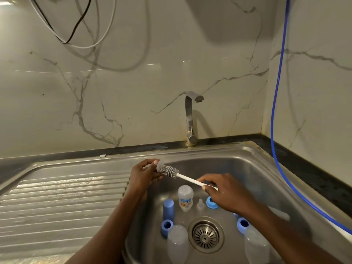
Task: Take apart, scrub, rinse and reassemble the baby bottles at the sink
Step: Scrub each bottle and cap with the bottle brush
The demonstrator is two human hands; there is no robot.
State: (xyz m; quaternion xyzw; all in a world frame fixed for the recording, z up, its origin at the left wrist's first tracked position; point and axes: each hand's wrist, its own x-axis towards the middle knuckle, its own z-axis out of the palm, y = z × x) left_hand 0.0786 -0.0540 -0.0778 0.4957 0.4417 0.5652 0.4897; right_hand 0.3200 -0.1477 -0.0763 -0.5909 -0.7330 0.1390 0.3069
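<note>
the bottle brush (169,171) is held in the air over the sink (266,168), slanting from upper left down to lower right. it looks light: a thin white handle that should be stiff enough to push with, and a grey ribbed head that is likely soft and springy. wet, the handle may be slick, so a pinch at its far end gives reach but little security; a hold nearer the head would steer it better. the right hand (224,193) pinches the handle's lower end between thumb and fingertips, its forearm coming in from the lower right. the left hand (144,172) is curled round a small pale piece (157,164) at the tip of the brush head, probably a small bottle part being scrubbed, though it is too small to tell. the hands are apart, joined only by the brush. in the basin below them the bottles are in pieces: a printed bottle (185,200) sits behind the drain (205,234), one clear bottle (178,242) left of the drain and a second clear bottle (257,244) right of it, with a blue cap (168,206), blue rings (167,225) and a loose teat (201,204) among them. these look like thin, light plastic, apt to slide on wet steel, best gripped round the body; the teat is soft and best held at its base.
</note>
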